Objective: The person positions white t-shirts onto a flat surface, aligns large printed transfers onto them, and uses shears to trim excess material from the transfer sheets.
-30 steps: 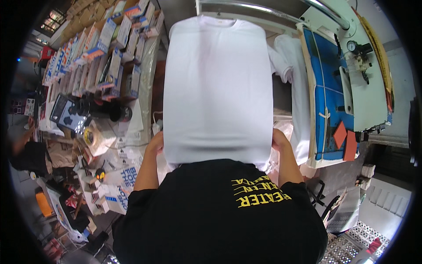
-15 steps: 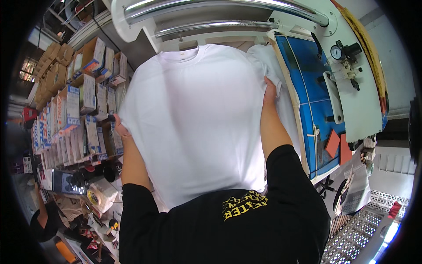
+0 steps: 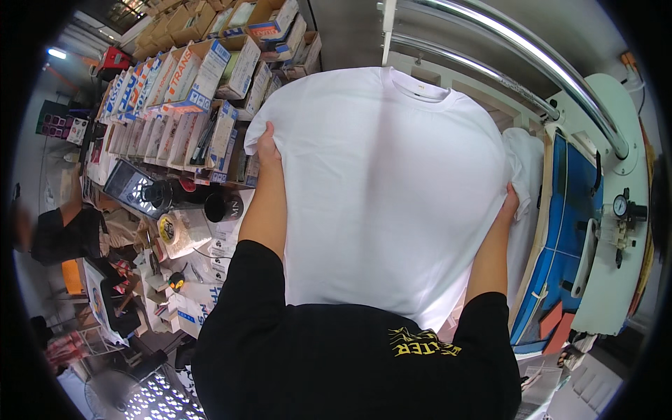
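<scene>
A plain white T-shirt [image 3: 381, 189] is spread out in front of me, collar at the far end and a shadow down its middle. My left hand [image 3: 268, 143] is closed on its left side near the sleeve. Lower down on the other side, my right hand [image 3: 511, 199] grips the shirt's right edge, its fingers partly hidden by the fabric. Beside that hand, more bunched white fabric [image 3: 526, 164] lies along a blue padded board [image 3: 567, 189].
Stacked cardboard boxes [image 3: 196, 77], a phone or tablet [image 3: 129, 185] and a black cup [image 3: 222, 206] are on the left. A co-worker [image 3: 66, 231] is further left. Metal bars [image 3: 476, 77] arch at the back; a white machine with a gauge [image 3: 619, 206] stands right.
Both my hands have come up from the shirt's hem to its sides. The shirt has opened wider, and the view has swung, bringing more of the boxes into sight.
</scene>
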{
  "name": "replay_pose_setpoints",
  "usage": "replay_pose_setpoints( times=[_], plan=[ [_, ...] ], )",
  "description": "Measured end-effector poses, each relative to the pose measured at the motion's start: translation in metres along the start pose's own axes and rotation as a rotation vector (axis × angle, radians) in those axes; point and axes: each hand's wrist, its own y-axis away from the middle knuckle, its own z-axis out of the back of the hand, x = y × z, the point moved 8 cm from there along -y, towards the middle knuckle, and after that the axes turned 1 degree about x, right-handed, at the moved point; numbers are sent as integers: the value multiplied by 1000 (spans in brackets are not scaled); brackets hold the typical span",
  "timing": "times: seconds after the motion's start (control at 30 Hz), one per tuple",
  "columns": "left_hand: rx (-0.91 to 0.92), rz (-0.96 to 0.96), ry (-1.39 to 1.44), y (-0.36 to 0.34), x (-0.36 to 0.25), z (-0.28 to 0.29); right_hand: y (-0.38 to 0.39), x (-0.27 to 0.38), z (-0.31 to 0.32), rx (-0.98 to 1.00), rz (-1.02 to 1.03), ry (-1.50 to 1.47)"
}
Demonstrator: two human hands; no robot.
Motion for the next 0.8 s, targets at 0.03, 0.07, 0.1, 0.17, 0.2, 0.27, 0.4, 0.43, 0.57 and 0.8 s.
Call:
replay_pose_setpoints(
  times=[0.03, 0.07, 0.1, 0.17, 0.2, 0.27, 0.4, 0.43, 0.57, 0.8],
  plan=[
    [32, 46, 46, 0, 2, -4, -4, 8, 9, -34, 51, -4],
    [67, 97, 92, 2, 6, -8, -9, 8, 12, 0, 19, -49],
    [54, 90, 82, 3, 3, -7, -7, 7, 6, 22, 6, -78],
    [27, 81, 62, 6, 0, -5, -1, 3, -5, 62, -22, -135],
    [19, 85, 63, 7, 1, -8, -5, 5, 1, 54, -8, -122],
    [13, 105, 65, 5, 8, -18, -21, 11, 24, 26, 31, -103],
    [-237, 29, -503, 14, 6, -3, -20, 16, 18, -307, 88, 930],
    [-324, 87, -703, 33, 14, -22, -16, 19, 19, -330, 114, 1034],
    [4, 493, -459, 95, 58, -54, 31, 10, -12, -99, 586, 460],
    [393, 691, -430, 287, 36, 58, 240, -110, 51, 198, -451, 108]
  ],
)
